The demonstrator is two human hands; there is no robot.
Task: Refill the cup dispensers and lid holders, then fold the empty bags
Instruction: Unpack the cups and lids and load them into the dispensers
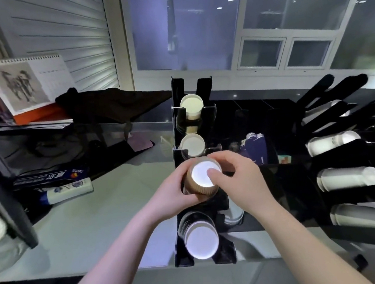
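A black tiered cup dispenser [178,156] stands at the counter's middle, with cup stacks lying in its slots: a cream stack [191,106] at the top, a white one [192,144] below it, and a dark ribbed stack [200,238] at the bottom. In the third slot lies a brown ribbed cup stack [202,181]. My left hand [175,192] grips its left side. My right hand [239,178] holds its top right, with the thumb pressing the white bottom of the front cup.
To the right a black fan-shaped rack [353,156] holds white cup stacks [348,177]. A dark tray [257,149] with small items sits behind the dispenser. On the left lie a tube [68,192], a box [49,176], a desk calendar [25,83] and a black cloth [110,103].
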